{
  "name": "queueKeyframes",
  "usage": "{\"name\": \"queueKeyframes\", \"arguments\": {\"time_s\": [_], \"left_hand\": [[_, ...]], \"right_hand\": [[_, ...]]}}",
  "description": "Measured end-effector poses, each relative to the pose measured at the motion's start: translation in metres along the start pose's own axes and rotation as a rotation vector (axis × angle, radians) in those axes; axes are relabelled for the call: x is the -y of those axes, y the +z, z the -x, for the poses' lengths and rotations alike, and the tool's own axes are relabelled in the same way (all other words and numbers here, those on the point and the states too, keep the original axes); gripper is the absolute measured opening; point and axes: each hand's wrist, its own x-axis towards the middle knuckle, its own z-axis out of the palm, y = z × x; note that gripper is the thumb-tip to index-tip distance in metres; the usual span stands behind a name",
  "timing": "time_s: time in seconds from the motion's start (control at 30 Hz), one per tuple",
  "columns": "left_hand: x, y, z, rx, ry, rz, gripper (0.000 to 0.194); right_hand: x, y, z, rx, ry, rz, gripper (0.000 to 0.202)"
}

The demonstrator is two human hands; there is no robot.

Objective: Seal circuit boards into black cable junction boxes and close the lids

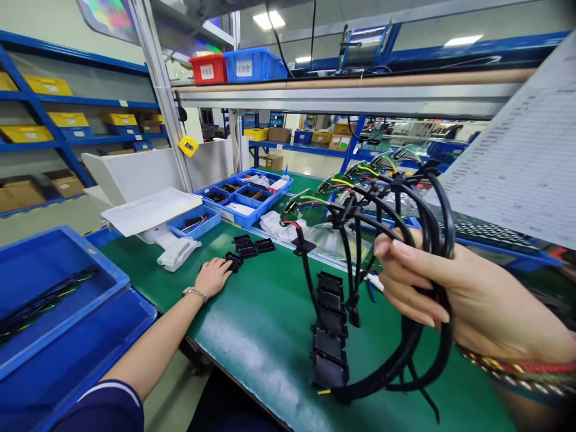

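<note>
My right hand (423, 282) is closed around a looped bundle of black cables (434, 222), raised above the right side of the bench. Small green circuit boards (292, 207) with red, yellow and green wires hang at the cable ends, and black cable ties stick out from the bundle. Low over the green mat (252, 324), my left hand (213, 279) lies with fingers extended, its tips touching a black plastic case (234, 261). More such cases (245, 245) lie just beyond it. Below the cables runs a row of several black plastic cases (330, 336).
Blue bins (63, 234) stand at the left, one with cables inside. A divided blue tray (247, 207), a small blue box (195, 223) and papers (150, 210) sit at the back. A printed sheet (517, 150) hangs at the right; a shelf beam (342, 99) crosses above.
</note>
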Motion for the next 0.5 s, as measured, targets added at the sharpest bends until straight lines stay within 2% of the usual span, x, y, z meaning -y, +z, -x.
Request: {"name": "queueKeyframes", "arguments": {"time_s": [0.1,0.17,0.2,0.27,0.33,0.4,0.5], "left_hand": [[-0.012,-0.024,-0.017,-0.039,-0.048,0.04,0.04],[-0.038,-0.056,-0.019,-0.07,-0.004,0.162,0.057],[-0.056,-0.076,-0.016,-0.081,0.087,0.397,0.068],[-0.098,-0.115,0.0,-0.037,0.369,0.805,0.091],[-0.141,-0.143,0.02,-0.041,0.555,1.012,0.116],[-0.177,-0.151,0.031,-0.113,0.488,1.06,0.114],[-0.209,-0.134,0.023,-0.192,0.364,1.142,0.093]], "right_hand": [[0.002,0.0,0.001,0.037,-0.003,-0.046,0.014],[0.003,-0.001,0.002,0.087,0.005,-0.065,0.014],[0.002,-0.001,0.002,0.111,0.012,-0.073,0.014],[0.002,0.0,0.002,0.144,0.024,-0.094,0.014],[0.0,0.004,0.002,0.159,0.031,-0.119,0.014],[-0.001,0.009,0.002,0.175,0.037,-0.141,0.014],[-0.005,0.02,0.002,0.201,0.047,-0.199,0.014]]}}
